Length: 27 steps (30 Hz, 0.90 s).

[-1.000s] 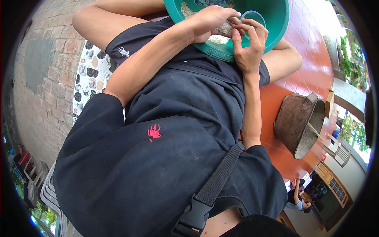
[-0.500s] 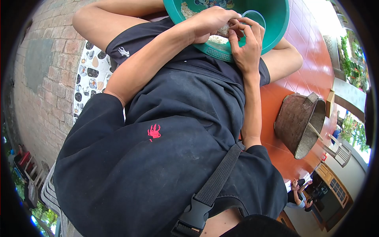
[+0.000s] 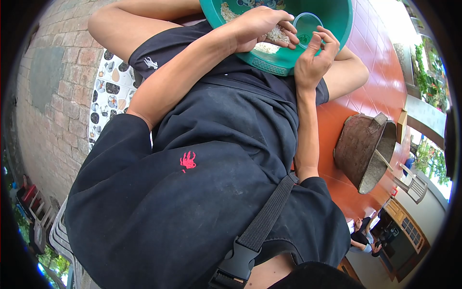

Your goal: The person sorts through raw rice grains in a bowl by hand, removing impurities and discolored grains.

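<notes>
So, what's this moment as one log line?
left hand: palm-up, holding pale grains | right hand: loosely curled, apart | green basin: holds grains

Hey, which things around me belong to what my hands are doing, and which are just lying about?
Likely part of the job:
rice-like grains, in the left hand and the basin
green basin
clear round-rimmed container, apparently inside the basin

Apparently just lying about:
worn brown tub
stick in the tub
slatted chair
</notes>
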Each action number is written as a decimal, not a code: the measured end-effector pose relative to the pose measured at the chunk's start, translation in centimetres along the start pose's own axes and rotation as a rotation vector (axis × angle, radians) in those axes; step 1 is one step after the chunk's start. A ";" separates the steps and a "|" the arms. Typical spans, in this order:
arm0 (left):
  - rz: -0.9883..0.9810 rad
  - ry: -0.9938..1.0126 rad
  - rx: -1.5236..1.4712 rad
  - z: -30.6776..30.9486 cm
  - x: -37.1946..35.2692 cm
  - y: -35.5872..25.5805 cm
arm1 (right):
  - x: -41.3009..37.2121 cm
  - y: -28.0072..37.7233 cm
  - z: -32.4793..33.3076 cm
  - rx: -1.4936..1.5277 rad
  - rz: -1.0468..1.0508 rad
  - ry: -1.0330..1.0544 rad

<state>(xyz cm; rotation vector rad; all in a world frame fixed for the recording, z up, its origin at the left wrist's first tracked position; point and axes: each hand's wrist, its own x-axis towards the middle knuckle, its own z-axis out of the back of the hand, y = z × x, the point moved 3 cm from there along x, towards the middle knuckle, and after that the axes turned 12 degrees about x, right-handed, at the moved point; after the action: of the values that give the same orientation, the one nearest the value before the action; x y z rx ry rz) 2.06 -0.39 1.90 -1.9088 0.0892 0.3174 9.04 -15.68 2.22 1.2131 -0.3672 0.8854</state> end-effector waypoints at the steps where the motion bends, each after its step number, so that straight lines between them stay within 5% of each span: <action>1: 0.000 0.006 0.000 0.0 0.0 0.0 | 0.0 -0.2 0.3 0.056 -0.073 -0.135; 5: -0.010 -0.001 0.011 0.0 -0.2 0.0 | 0.2 0.5 0.4 0.010 -0.035 -0.154; 7: -0.038 -0.045 0.013 -0.1 0.0 0.2 | 0.2 1.1 0.0 -0.206 0.135 0.116; 10: -0.059 -0.044 0.023 0.2 0.1 0.2 | 0.0 1.1 -0.6 -0.127 0.153 0.228; 27: -0.016 -0.045 0.063 0.0 0.1 0.5 | -0.1 1.1 -1.1 -0.141 0.133 0.270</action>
<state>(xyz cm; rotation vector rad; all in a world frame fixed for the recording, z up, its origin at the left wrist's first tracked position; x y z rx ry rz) 2.00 -0.53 1.40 -1.8381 0.0533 0.3423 7.91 -14.65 2.53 0.9332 -0.2887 1.1050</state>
